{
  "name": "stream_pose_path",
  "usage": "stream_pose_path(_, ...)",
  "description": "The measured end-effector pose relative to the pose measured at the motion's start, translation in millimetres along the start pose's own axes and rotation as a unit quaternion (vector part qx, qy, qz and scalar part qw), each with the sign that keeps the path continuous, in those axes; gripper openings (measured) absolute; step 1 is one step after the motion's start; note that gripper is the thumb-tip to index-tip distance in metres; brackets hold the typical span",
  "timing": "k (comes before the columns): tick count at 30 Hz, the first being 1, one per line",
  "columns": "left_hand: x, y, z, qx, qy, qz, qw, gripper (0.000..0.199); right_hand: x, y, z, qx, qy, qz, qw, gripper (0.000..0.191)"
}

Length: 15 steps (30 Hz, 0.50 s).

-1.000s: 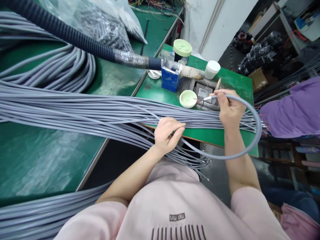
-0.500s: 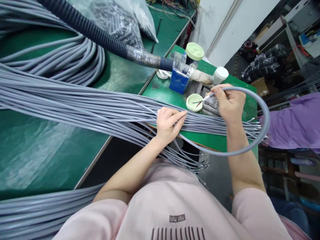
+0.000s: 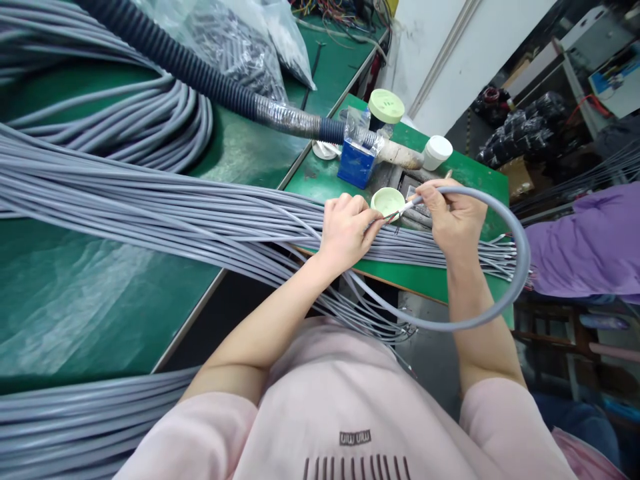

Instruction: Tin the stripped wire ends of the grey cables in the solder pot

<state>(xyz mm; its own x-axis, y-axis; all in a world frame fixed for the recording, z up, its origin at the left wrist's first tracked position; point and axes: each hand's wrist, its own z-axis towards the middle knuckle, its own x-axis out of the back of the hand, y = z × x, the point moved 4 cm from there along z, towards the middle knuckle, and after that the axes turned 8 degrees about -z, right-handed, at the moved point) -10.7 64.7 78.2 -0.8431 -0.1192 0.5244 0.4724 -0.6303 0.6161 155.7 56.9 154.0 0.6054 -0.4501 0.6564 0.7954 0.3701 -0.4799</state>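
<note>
My right hand (image 3: 456,219) is closed around a thick grey cable (image 3: 521,263) close to its stripped end. From there the cable loops out to the right and back below my left hand. Thin coloured wires (image 3: 392,217) come out of the white inner sheath at that end. My left hand (image 3: 347,232) pinches the tips of some of these wires between thumb and forefinger; a few dark strands hang free. Just behind the wires sits a shallow pale green dish (image 3: 388,200). A thick bundle of grey cables (image 3: 240,210) runs beneath both hands.
A black ribbed hose (image 3: 225,97) crosses the green table, its pale nozzle by a blue box (image 3: 357,163). Behind stand a green-lidded jar (image 3: 386,107) and a white jar (image 3: 437,152). Plastic bags (image 3: 245,53) lie at the back. A purple sleeve (image 3: 585,243) shows at right.
My right hand has drawn the cable end down from over the dish towards me. My left hand has moved right and up off the bundle, and now pinches the wires.
</note>
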Motion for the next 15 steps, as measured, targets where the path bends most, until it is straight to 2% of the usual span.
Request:
stream_pose_path(2,0.1,0,-2,0.03,-0.02,-0.058,0.998,0.024,2,-2,-1,0.0,0.001,-0.014,1.0,0.024)
stream_pose_path(4,-4.0,-2,-4,0.089,-0.055,-0.176,0.979,0.024,4,-5,-3,0.001,-0.003,-0.027,1.0,0.023)
stream_pose_path(5,-7.8,-4,-5,0.13,-0.072,-0.252,0.956,0.025,5,-8,-3,0.003,-0.005,-0.031,0.999,0.022)
stream_pose_path(7,-17.6,-7,-9,0.223,-0.095,-0.391,0.888,0.027,6,-14,-4,0.01,-0.01,-0.032,0.999,0.022)
stream_pose_path(9,-26.4,-10,-13,0.295,-0.093,-0.474,0.824,0.03,6,-19,-5,0.016,-0.015,-0.029,0.999,0.021)
stream_pose_path(10,-29.4,-11,-14,0.315,-0.09,-0.492,0.807,0.031,5,-20,-5,0.018,-0.017,-0.028,0.999,0.021)
stream_pose_path(11,-31.0,-13,-15,0.325,-0.085,-0.495,0.802,0.032,5,-21,-4,0.02,-0.014,-0.027,0.999,0.021)
stream_pose_path(12,-31.0,-14,-16,0.325,-0.081,-0.484,0.808,0.032,4,-20,-4,0.019,-0.007,-0.025,0.999,0.021)
stream_pose_path(13,-29.4,-15,-17,0.317,-0.079,-0.46,0.826,0.033,4,-19,-4,0.017,0.002,-0.022,1.0,0.021)
stream_pose_path(15,-20.6,-17,-17,0.277,-0.082,-0.379,0.879,0.032,3,-13,-2,0.014,0.02,-0.017,1.0,0.021)
